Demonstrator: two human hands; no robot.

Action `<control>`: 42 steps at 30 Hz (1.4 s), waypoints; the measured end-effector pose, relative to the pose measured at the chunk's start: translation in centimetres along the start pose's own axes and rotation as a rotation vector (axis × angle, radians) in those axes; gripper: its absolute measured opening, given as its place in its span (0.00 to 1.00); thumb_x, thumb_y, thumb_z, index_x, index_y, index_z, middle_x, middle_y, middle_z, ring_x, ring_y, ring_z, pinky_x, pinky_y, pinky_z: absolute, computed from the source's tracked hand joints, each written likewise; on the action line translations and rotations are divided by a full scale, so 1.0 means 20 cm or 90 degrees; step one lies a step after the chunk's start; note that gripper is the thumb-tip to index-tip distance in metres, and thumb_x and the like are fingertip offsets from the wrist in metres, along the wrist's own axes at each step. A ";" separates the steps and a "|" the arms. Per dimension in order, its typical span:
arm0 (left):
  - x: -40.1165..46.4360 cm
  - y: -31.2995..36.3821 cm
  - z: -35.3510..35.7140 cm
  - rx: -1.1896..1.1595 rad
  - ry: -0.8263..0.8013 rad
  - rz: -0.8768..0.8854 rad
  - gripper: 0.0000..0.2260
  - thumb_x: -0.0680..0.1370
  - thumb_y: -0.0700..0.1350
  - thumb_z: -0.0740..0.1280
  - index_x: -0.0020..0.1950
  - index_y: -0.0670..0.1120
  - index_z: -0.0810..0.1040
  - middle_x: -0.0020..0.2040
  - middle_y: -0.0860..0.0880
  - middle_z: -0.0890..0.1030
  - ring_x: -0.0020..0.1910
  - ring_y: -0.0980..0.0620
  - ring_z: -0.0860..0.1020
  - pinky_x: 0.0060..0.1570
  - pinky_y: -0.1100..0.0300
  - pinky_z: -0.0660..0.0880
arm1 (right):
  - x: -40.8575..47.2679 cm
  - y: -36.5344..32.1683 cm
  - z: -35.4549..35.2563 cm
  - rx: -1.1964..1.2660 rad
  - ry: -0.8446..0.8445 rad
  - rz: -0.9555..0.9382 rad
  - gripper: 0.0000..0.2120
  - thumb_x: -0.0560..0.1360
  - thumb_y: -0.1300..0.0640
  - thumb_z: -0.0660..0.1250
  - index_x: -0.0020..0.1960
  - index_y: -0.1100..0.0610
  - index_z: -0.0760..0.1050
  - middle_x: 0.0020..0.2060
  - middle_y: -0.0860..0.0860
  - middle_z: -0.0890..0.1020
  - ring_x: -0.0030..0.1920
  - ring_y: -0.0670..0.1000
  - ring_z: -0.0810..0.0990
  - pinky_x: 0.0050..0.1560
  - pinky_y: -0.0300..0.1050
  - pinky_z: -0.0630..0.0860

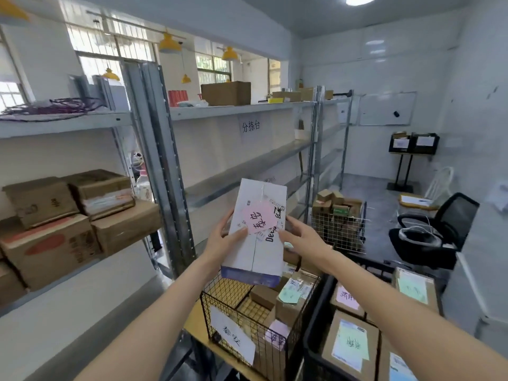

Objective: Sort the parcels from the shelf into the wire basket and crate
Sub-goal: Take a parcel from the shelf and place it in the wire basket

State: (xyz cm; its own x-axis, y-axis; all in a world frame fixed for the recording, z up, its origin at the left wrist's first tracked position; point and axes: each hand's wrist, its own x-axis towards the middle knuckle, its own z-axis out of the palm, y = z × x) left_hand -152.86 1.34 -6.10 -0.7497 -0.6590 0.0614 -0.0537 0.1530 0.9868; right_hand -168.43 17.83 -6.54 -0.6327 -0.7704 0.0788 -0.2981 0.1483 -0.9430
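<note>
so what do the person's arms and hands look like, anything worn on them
Both arms are bare as far as the view shows: no sleeves, gloves, watch or bands visible. The left hand and right hand show no rings or markings on the fingers that I can make out.

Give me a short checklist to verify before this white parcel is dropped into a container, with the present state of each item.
1. Grip: left hand and right hand both hold the white parcel at its sides: ok.
2. Pink label faces the camera, writing visible: ok.
3. Match with the white sign on the wire basket: cannot tell.
4. Free room in the basket, left part: ok.
5. Free room in the black crate: looks full of boxes, not ok.
</note>
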 end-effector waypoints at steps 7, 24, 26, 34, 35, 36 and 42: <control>0.62 -0.48 -0.07 0.096 -0.096 -0.081 0.28 0.78 0.48 0.73 0.74 0.65 0.65 0.55 0.47 0.83 0.46 0.46 0.86 0.45 0.51 0.83 | 0.44 0.39 0.10 -0.065 0.006 0.120 0.26 0.81 0.50 0.67 0.76 0.43 0.61 0.63 0.44 0.75 0.64 0.48 0.75 0.60 0.42 0.73; 1.32 -1.61 -0.14 0.198 -0.362 -0.376 0.32 0.76 0.50 0.74 0.76 0.64 0.64 0.67 0.47 0.79 0.56 0.45 0.84 0.57 0.44 0.81 | 1.01 1.35 0.53 -0.257 -0.101 0.314 0.28 0.80 0.54 0.67 0.78 0.53 0.63 0.72 0.52 0.73 0.70 0.56 0.73 0.68 0.50 0.70; 1.32 -1.66 -0.14 0.197 -0.370 -0.421 0.31 0.79 0.46 0.71 0.77 0.60 0.62 0.61 0.47 0.83 0.50 0.47 0.86 0.49 0.50 0.83 | 1.07 1.43 0.58 -0.310 -0.140 0.317 0.30 0.80 0.51 0.67 0.78 0.55 0.62 0.75 0.54 0.69 0.74 0.57 0.68 0.72 0.52 0.66; 1.32 -1.85 -0.12 0.215 -0.426 -0.490 0.34 0.81 0.45 0.70 0.80 0.59 0.55 0.62 0.50 0.81 0.53 0.50 0.85 0.50 0.53 0.83 | 1.20 1.72 0.70 -0.531 -0.271 0.347 0.39 0.77 0.42 0.67 0.81 0.51 0.52 0.76 0.55 0.65 0.74 0.60 0.68 0.70 0.55 0.68; 1.32 -1.85 -0.11 0.227 -0.441 -0.487 0.35 0.81 0.45 0.70 0.80 0.60 0.54 0.61 0.52 0.81 0.54 0.50 0.84 0.51 0.53 0.82 | 1.20 1.73 0.71 -0.559 -0.300 0.344 0.38 0.77 0.41 0.66 0.80 0.52 0.54 0.75 0.55 0.68 0.73 0.60 0.69 0.69 0.54 0.67; 1.31 -1.86 -0.09 0.242 -0.455 -0.484 0.36 0.80 0.44 0.70 0.80 0.60 0.53 0.60 0.54 0.80 0.55 0.51 0.83 0.51 0.54 0.82 | 1.21 1.75 0.73 -0.584 -0.326 0.343 0.37 0.77 0.40 0.66 0.79 0.53 0.56 0.73 0.55 0.70 0.71 0.59 0.70 0.68 0.54 0.66; 1.28 -1.95 -0.07 0.299 -0.477 -0.505 0.36 0.80 0.40 0.69 0.80 0.61 0.54 0.65 0.52 0.77 0.64 0.49 0.77 0.65 0.46 0.75 | 1.24 1.81 0.77 -0.634 -0.383 0.336 0.43 0.74 0.36 0.70 0.80 0.50 0.54 0.74 0.55 0.65 0.69 0.60 0.72 0.62 0.55 0.73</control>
State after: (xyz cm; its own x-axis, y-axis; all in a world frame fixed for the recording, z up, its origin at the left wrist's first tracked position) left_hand -169.03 -22.57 -42.73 -0.5888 -0.1196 -0.7994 -0.7965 0.2542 0.5486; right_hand -183.84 -5.45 -43.71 -0.4937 -0.5958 -0.6334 -0.6803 0.7184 -0.1455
